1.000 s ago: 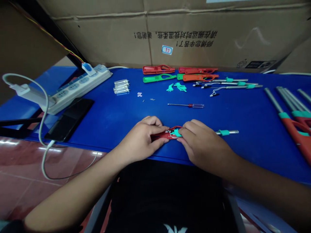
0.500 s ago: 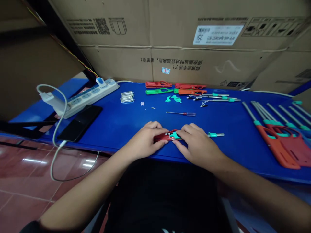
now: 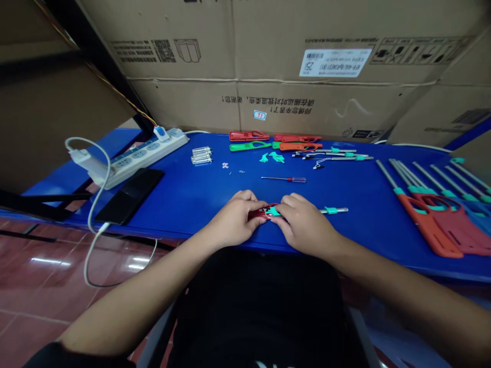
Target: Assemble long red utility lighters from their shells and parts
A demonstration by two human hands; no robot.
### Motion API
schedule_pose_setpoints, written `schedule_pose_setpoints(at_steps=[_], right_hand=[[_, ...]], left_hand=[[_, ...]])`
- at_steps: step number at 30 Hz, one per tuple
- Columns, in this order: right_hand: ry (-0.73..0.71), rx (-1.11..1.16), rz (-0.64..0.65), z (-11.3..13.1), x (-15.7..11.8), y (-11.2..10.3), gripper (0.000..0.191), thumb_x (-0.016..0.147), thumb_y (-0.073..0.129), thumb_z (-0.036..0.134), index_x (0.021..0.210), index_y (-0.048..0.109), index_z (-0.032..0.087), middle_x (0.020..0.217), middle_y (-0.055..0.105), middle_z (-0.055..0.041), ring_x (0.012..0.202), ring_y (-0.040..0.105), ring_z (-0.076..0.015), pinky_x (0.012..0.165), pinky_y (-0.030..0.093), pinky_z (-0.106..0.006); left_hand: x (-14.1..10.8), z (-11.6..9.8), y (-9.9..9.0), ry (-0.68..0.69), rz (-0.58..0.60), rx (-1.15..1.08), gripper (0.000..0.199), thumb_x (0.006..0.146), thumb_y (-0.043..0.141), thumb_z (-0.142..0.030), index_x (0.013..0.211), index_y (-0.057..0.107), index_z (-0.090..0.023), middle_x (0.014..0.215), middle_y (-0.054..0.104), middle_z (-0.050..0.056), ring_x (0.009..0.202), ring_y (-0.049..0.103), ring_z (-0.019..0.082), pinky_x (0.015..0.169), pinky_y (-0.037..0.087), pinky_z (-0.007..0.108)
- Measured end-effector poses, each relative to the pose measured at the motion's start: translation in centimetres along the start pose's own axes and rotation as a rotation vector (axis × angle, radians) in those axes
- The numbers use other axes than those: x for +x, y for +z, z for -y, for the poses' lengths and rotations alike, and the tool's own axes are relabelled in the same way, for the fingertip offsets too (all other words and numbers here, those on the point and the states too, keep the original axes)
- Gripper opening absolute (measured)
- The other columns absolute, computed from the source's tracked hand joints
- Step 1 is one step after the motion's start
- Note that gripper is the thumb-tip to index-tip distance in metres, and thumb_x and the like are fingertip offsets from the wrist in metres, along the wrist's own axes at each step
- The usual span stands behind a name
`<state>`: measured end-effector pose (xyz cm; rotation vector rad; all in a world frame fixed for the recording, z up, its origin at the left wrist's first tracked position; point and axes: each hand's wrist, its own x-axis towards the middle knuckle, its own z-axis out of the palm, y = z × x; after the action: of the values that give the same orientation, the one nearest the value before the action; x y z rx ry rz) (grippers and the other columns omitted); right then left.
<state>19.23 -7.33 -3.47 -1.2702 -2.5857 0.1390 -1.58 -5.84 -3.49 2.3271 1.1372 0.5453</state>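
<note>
Near the front edge of the blue table, a red lighter shell (image 3: 263, 214) lies between both hands. My left hand (image 3: 237, 219) pinches its left end between thumb and fingers. My right hand (image 3: 305, 223) is closed on its right part, by a teal trigger piece (image 3: 273, 210) and thin white wire. A metal tube with a teal collar (image 3: 330, 210) sticks out to the right from under my right hand. The fingers hide much of the shell. Beyond the hands lies a screwdriver (image 3: 289, 179) with a clear purplish handle.
Red and green shell halves (image 3: 249, 146), teal pieces (image 3: 276, 157), wired tubes (image 3: 347, 157) and small silvery parts (image 3: 201, 155) lie farther back. Assembled lighters (image 3: 433, 227) are at right, a phone (image 3: 130, 196) and power strip (image 3: 146, 153) at left. Cardboard (image 3: 184, 110) stands behind.
The camera view has shifted slightly. My right fingers have moved a little on the teal piece; both hands still grip the red shell.
</note>
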Motion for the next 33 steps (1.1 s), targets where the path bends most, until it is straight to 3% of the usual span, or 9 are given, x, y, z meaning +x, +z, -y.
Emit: schedule_pose_setpoints(at_steps=[6,13,20,33], right_hand=[[-0.057,0.100,0.061,-1.5,-0.1,-1.2,0.024,0.099,0.054,0.025,0.099,0.074,0.013,0.085,0.062,-0.0081,0.083,0.052,-0.0214,0.078,0.043,-0.035],[-0.101,0.202,0.091,-2.6,-0.1,-1.9,0.026,0.099,0.050,0.021,0.101,0.075,0.017,0.086,0.063,-0.0061,0.083,0.054,-0.0181,0.077,0.044,-0.031],[-0.236,-0.162,0.184,-2.0,0.3,-2.5,0.027,0.097,0.046,0.015,0.087,0.070,0.012,0.088,0.060,-0.0104,0.079,0.051,-0.0210,0.070,0.038,-0.034],[-0.382,-0.253,0.077,-2.8,-0.3,-1.8,0.025,0.099,0.044,0.015,0.088,0.067,0.013,0.081,0.058,-0.0071,0.074,0.044,-0.0203,0.068,0.034,-0.034]], left_hand=[[-0.1,0.2,-0.2,0.022,-0.006,-0.023,0.031,0.092,0.065,-0.024,0.122,0.069,-0.019,0.101,0.063,0.007,0.101,0.058,0.023,0.096,0.048,0.042],[-0.2,0.3,-0.1,0.014,-0.004,-0.039,0.033,0.093,0.064,-0.025,0.125,0.068,-0.019,0.104,0.062,0.008,0.101,0.058,0.023,0.097,0.047,0.045],[-0.2,0.3,-0.2,0.015,0.013,-0.032,0.034,0.094,0.063,-0.024,0.127,0.067,-0.017,0.103,0.060,0.008,0.101,0.055,0.022,0.098,0.046,0.044],[-0.2,0.1,-0.4,0.019,0.021,-0.037,0.036,0.094,0.062,-0.023,0.130,0.066,-0.017,0.103,0.060,0.008,0.099,0.054,0.022,0.098,0.044,0.043]])
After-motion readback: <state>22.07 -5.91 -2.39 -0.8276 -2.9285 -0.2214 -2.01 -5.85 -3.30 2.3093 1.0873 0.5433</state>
